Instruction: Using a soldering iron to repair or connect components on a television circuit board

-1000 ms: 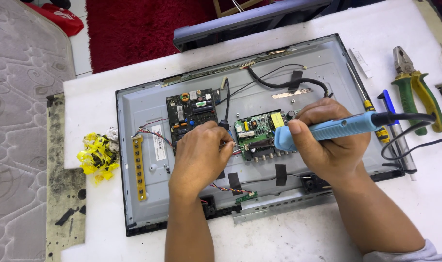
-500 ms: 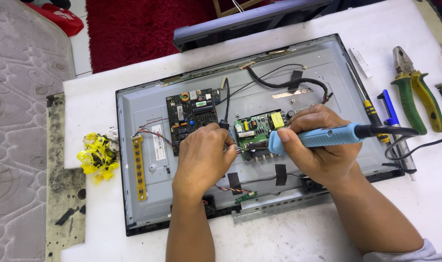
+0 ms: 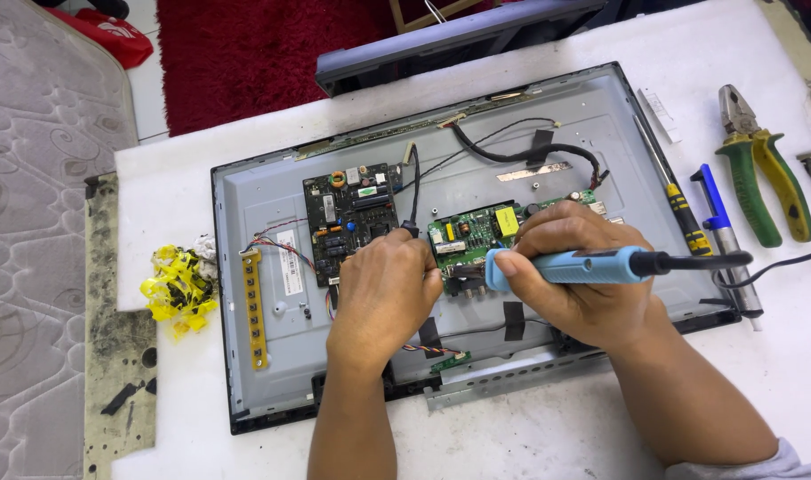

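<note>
Your right hand [image 3: 583, 276] is closed around the blue soldering iron [image 3: 592, 265], and its tip sits at the green board [image 3: 468, 233] inside the open screen back [image 3: 263, 196]. Your left hand [image 3: 383, 298] rests curled beside this board; I cannot tell if it pinches something. Pliers [image 3: 761, 178] lie well apart on the table [image 3: 557, 436].

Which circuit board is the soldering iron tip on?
The green board, right of the black board. The right hand points the blue soldering iron at its lower edge; the left hand rests beside it.
</note>
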